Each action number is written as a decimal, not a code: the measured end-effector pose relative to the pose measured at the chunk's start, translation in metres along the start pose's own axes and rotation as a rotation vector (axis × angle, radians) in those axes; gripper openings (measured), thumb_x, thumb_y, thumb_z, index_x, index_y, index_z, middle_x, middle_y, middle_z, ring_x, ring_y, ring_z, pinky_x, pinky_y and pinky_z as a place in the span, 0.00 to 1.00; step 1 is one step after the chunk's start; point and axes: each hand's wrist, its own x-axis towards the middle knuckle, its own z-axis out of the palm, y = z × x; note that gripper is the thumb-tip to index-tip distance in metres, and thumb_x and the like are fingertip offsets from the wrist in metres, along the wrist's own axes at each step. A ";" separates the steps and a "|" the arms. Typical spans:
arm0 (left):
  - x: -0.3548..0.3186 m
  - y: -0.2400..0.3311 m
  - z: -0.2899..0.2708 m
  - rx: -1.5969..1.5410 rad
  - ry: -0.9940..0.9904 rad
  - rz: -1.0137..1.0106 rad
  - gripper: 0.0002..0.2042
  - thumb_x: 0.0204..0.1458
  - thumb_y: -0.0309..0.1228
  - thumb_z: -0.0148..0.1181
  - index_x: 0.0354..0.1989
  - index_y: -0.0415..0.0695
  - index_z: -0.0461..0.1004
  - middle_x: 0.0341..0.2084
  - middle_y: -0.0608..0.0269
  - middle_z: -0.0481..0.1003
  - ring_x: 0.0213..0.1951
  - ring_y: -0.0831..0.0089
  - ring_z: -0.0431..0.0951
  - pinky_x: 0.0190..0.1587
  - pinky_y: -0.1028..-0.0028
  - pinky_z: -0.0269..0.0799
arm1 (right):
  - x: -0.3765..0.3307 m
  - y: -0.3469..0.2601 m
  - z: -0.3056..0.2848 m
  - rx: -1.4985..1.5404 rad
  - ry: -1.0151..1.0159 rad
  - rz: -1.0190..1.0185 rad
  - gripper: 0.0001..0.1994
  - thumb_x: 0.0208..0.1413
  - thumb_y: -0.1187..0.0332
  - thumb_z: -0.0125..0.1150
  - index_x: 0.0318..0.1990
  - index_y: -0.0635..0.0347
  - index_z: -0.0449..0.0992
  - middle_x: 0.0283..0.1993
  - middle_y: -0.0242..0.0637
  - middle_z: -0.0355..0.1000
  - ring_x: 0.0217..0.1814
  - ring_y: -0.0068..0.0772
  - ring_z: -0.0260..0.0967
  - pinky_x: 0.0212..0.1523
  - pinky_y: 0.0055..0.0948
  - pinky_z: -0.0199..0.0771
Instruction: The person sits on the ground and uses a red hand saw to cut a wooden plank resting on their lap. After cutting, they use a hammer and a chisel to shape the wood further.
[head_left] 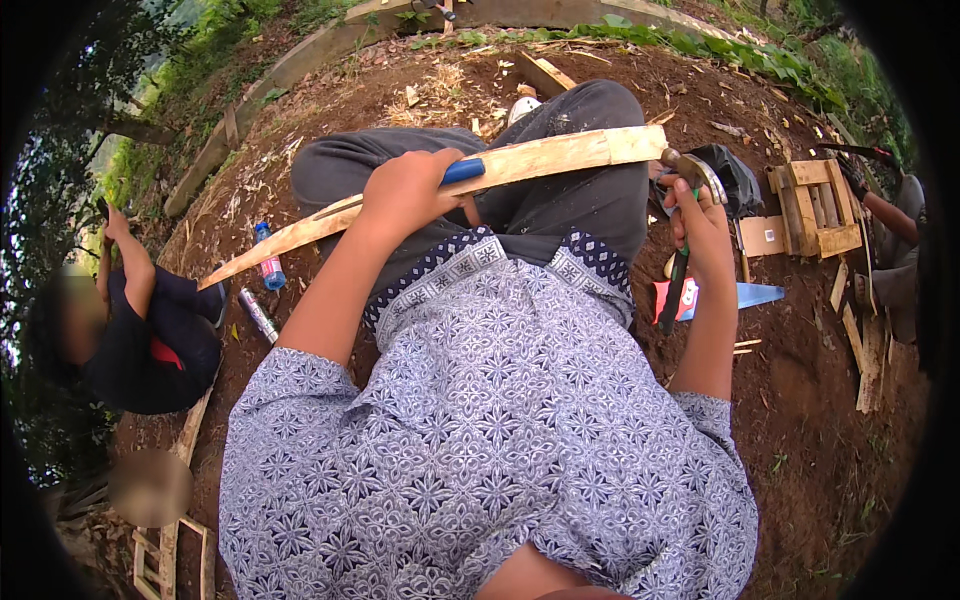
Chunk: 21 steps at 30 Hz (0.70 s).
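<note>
A long, pale strip of wood (560,152) lies slantwise across my lap, its narrow end at the left and its wider end at the right. My left hand (408,195) is closed around the strip near its middle, together with a tool with a blue handle (463,171); the tool's other end is hidden, so its kind is unclear. In my right hand (702,222) is a claw hammer (709,178) with a dark and green handle pointing down. The hammer's striking face is at the strip's right end; whether they touch I cannot tell.
On the ground at the left are a blue bottle (269,258) and a silvery tube (258,314). A blue blade (757,295), a black plastic bag (735,180) and a small wooden frame (818,208) lie right. People sit at left (150,335) and right (900,225).
</note>
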 end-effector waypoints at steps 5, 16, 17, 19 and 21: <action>-0.008 0.023 -0.039 0.160 0.126 0.071 0.27 0.43 0.50 0.74 0.53 0.56 0.79 0.35 0.56 0.83 0.40 0.53 0.84 0.41 0.55 0.79 | -0.022 -0.028 -0.006 0.055 0.016 -0.131 0.16 0.69 0.57 0.60 0.53 0.59 0.78 0.34 0.22 0.69 0.22 0.10 0.55 0.22 0.16 0.55; 0.000 -0.042 -0.108 0.244 0.215 0.016 0.27 0.47 0.56 0.70 0.45 0.46 0.81 0.34 0.51 0.82 0.39 0.53 0.83 0.41 0.58 0.77 | -0.088 -0.073 -0.004 0.304 -0.116 -0.579 0.27 0.76 0.50 0.38 0.61 0.69 0.65 0.26 0.35 0.65 0.17 0.21 0.62 0.16 0.19 0.64; -0.004 -0.050 -0.110 0.223 0.212 0.023 0.29 0.48 0.57 0.69 0.47 0.44 0.80 0.35 0.48 0.82 0.39 0.52 0.83 0.42 0.58 0.76 | -0.090 -0.089 -0.005 0.279 -0.128 -0.602 0.26 0.76 0.50 0.39 0.60 0.68 0.66 0.26 0.35 0.65 0.17 0.21 0.62 0.15 0.19 0.63; -0.013 -0.053 -0.115 0.160 0.170 -0.037 0.30 0.48 0.57 0.69 0.48 0.44 0.80 0.36 0.49 0.82 0.40 0.52 0.83 0.42 0.57 0.76 | -0.092 -0.132 0.000 0.180 -0.069 -0.604 0.25 0.75 0.50 0.42 0.57 0.68 0.68 0.26 0.35 0.66 0.16 0.19 0.61 0.13 0.20 0.60; -0.015 -0.082 -0.112 0.198 0.163 -0.115 0.30 0.48 0.58 0.68 0.49 0.43 0.80 0.36 0.49 0.82 0.40 0.52 0.83 0.43 0.57 0.75 | -0.054 -0.182 0.013 0.021 -0.005 -0.565 0.23 0.74 0.51 0.45 0.53 0.66 0.71 0.27 0.33 0.66 0.15 0.16 0.58 0.12 0.20 0.56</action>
